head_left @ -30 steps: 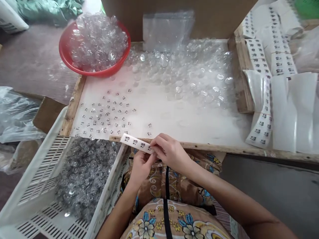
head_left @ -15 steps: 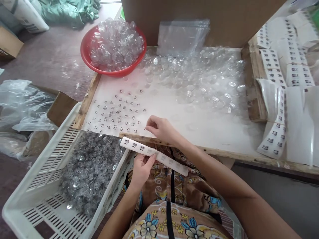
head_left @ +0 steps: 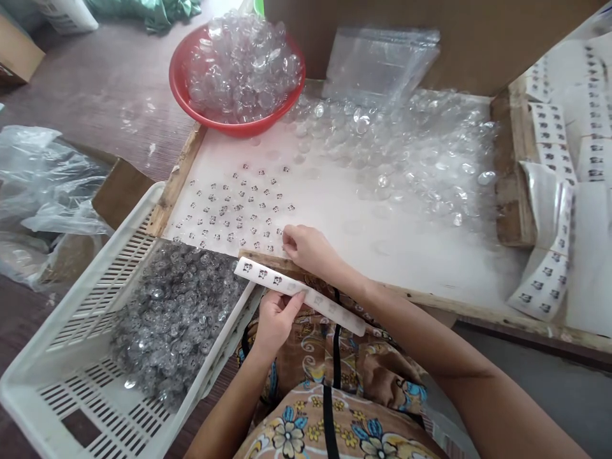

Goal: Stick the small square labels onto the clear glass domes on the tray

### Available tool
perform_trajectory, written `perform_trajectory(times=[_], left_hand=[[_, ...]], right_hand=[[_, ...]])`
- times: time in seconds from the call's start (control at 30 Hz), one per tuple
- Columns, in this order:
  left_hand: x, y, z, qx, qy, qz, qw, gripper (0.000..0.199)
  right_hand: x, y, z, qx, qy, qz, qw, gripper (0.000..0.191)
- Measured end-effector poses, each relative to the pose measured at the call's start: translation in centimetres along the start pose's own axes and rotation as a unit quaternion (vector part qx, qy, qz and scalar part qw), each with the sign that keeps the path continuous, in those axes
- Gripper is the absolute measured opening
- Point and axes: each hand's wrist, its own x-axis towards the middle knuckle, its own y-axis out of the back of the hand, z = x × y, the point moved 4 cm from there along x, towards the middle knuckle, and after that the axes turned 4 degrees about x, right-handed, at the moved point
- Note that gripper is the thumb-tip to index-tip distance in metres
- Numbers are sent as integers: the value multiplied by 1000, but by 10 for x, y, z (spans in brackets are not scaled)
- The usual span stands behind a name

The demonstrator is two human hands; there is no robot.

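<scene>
My left hand pinches a white strip of panda stickers between thumb and fingers, over my lap. Dark pandas show at the strip's left end. Above the strip, my right hand rests at the near edge of the white board, its fingers curled together; anything between them is too small to see. Left of that hand, several small clear discs with panda prints lie spread on the board. Many plain clear discs are scattered across its far right part.
A red bowl heaped with clear discs stands at the back left. The white basket at the left holds a pile of discs. Wooden rails edge the board. Plastic bags lie at the back, and sticker strips at the right.
The whole view has shifted, with the board and bowl now farther right and slightly higher. My left hand still holds the strip, and my right hand stays curled by the board's near edge.
</scene>
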Motion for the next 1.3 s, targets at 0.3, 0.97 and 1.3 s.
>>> perform_trajectory(times=[0.3, 0.97, 1.3], left_hand=[[-1, -2, 1, 7, 2, -2, 1000, 29], [1, -17, 2, 59, -3, -16, 998, 29], [1, -19, -2, 52, 17, -26, 998, 24]], right_hand=[[3, -8, 7, -16, 4, 48, 999, 16], [-65, -4, -18, 199, 88, 69, 974, 8], [-66, 43, 29, 290, 61, 205, 933, 7]])
